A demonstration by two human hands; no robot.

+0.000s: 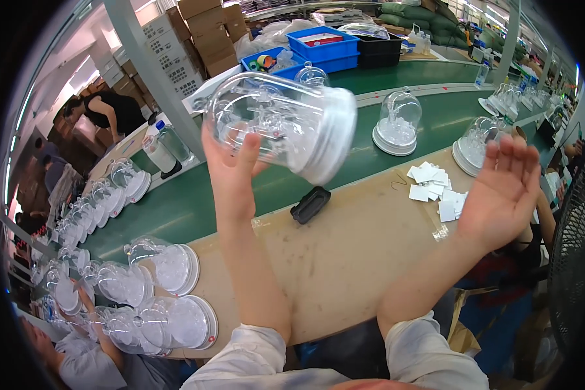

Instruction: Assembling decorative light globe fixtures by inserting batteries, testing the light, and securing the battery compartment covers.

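Note:
My left hand (233, 172) is closed around a clear bell-shaped dome (240, 97) with a white round base, held tilted above the green belt. Its base points to the right and is blurred, and clear pieces show inside the dome. My right hand (500, 192) is raised palm up with its fingers stretched out and nothing in it. Just behind that hand, another dome (474, 146) on a white base stands at the belt's near edge. To its left a third dome (398, 123) stands upright on the belt.
A green conveyor belt (357, 172) runs beyond the brown worktable (344, 266). On the table lie a black oblong holder (311, 205) and white square cards (429, 181). Many domes (169, 266) crowd the left side near a co-worker (91, 357). Blue bins (324, 49) stand behind; a fan (575, 253) stands right.

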